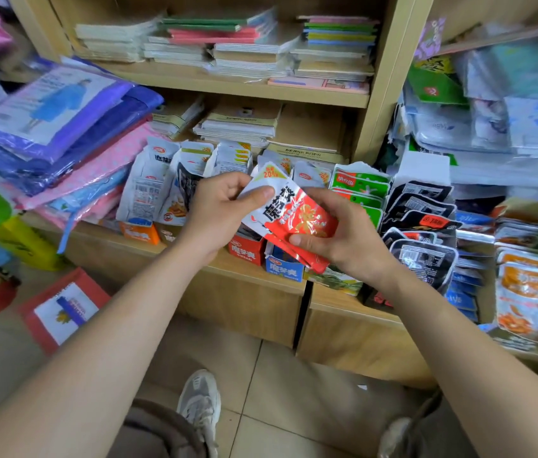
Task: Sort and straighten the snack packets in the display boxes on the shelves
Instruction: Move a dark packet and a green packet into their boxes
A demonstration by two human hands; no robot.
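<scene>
Both hands are busy with the same thing: a small bundle of red snack packets (294, 223), held up in front of the shelf and clear of every box. The left hand (224, 206) pinches the bundle's upper, white-topped end, thumb pressed on the front face; the right hand (343, 236) clamps the lower end, thumb across the bottom edge and fingers curled behind. The bundle's long axis runs on a slant, from upper left by the left thumb down to lower right, where its corner pokes out below the right hand. At least 2 packets seem to be stacked there, edges slightly out of line, though the exact count is hard to tell. Directly under and just behind the bundle stand 2 open display boxes on the lowest shelf: a red box (246, 251) below the left hand and a blue box (284, 267) beside it, below the bundle's low end. My guess is the red box is the likely home for red packets, and it lies down and slightly left of the grip, nearer the left hand. To drop in, the bundle would need turning from its slant to upright, so its short edge enters the box mouth first.
</scene>
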